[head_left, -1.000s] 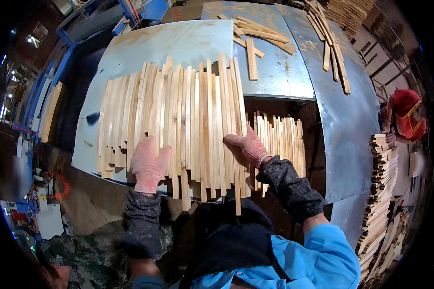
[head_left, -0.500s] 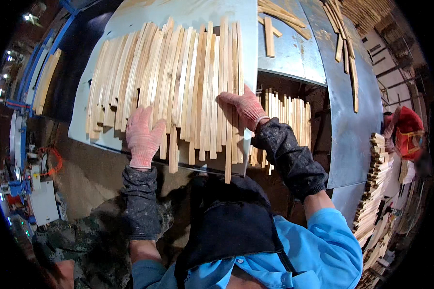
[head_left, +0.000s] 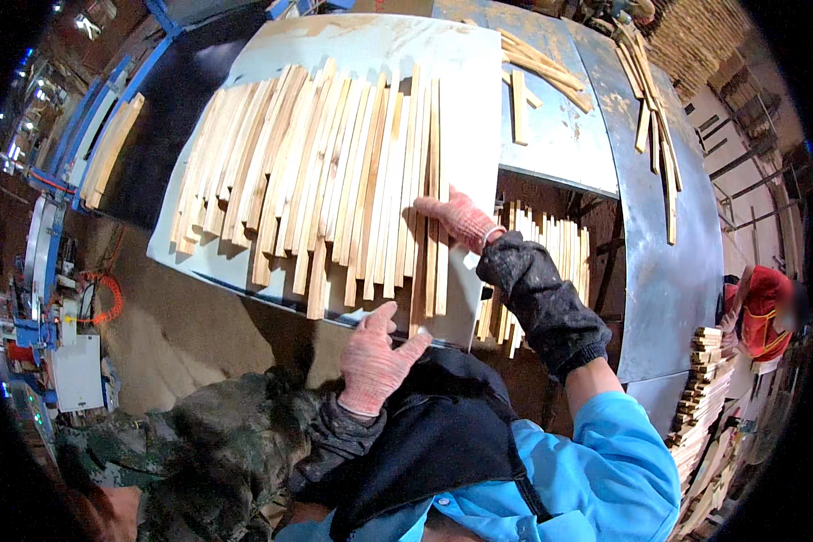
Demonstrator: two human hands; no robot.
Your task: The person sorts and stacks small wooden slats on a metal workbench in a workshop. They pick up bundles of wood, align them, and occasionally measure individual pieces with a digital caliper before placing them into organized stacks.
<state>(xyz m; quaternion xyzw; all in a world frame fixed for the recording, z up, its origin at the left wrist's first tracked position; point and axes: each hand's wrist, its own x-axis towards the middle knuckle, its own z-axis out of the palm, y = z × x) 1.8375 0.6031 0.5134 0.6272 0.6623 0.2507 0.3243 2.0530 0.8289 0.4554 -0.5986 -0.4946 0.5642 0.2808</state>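
Note:
A row of pale wooden strips [head_left: 321, 172] lies side by side on a light-coloured board, their ends uneven. My right hand [head_left: 461, 219], in a pinkish knit glove, rests on the strips at the right end of the row, its thumb and fingers apart. Below the row's near edge is my left hand [head_left: 378, 361], gloved alike and open. Its thumb reaches close to the near end of a strip [head_left: 418, 307] that sticks out towards me; whether they touch I cannot tell.
Under the metal-topped table [head_left: 668, 307] at right, more strips [head_left: 551, 248] stand in a gap. Loose strips [head_left: 519, 108] lie on its top. A person in red [head_left: 763, 312] is at far right beside stacked wood [head_left: 700, 388]. Blue machinery [head_left: 41, 262] stands at left.
My left hand has left the middle of the row and moved right and nearer to me. My right hand stays on the right-end strips. The whole view has shifted slightly.

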